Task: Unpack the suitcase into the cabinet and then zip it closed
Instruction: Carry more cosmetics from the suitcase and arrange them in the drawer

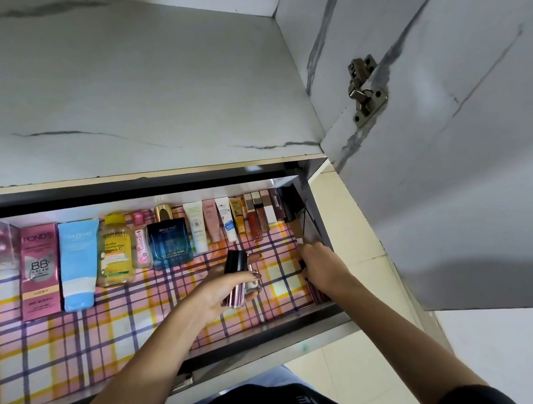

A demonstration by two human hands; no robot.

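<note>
The cabinet (143,82) is seen from above, with its plaid-lined drawer (74,343) pulled open. A row of cosmetics (175,236) is laid along the drawer's back wall. Both arms are stretched forward over the drawer. A pink bottle with a black cap (236,262) is gripped in the left hand (222,291), palm up, fingers curled round it. The right hand (321,262) is held knuckles-up against the drawer's right wall, fingers bent; whether anything is pinched cannot be told.
</note>
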